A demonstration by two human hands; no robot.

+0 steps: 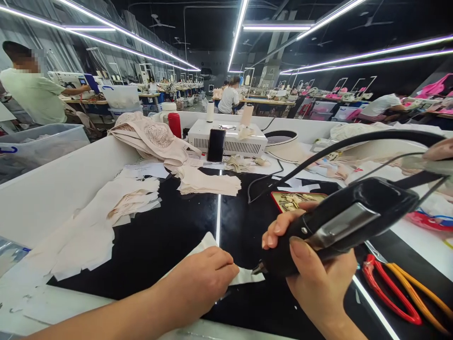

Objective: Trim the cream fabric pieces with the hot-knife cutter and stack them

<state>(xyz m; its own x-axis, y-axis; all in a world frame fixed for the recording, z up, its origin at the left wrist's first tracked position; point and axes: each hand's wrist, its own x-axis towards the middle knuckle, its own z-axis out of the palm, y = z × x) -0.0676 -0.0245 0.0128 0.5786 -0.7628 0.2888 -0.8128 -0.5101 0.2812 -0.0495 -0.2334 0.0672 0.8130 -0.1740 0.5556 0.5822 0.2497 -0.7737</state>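
Note:
My left hand (208, 276) has its fingers bent down and closed on a pale, off-white fabric piece (207, 242) that lies on the black work surface (170, 236). Part of the fabric shows on both sides of this hand. My right hand (318, 278) is wrapped around a black hand-held power tool (343, 219) with a cable at its rear. The tool's small metal tip points down and left, at the right end of the fabric. Whether the tip touches the cloth I cannot tell.
Scissors with red and orange handles (375, 281) lie at right. Behind the tool is a red-rimmed tray (277, 202) of small parts. Fabric stacks (208, 182) (85, 236), a phone (215, 145), a white vented box (244, 140) and beige bras (141, 137) stand around. Co-workers sit beyond.

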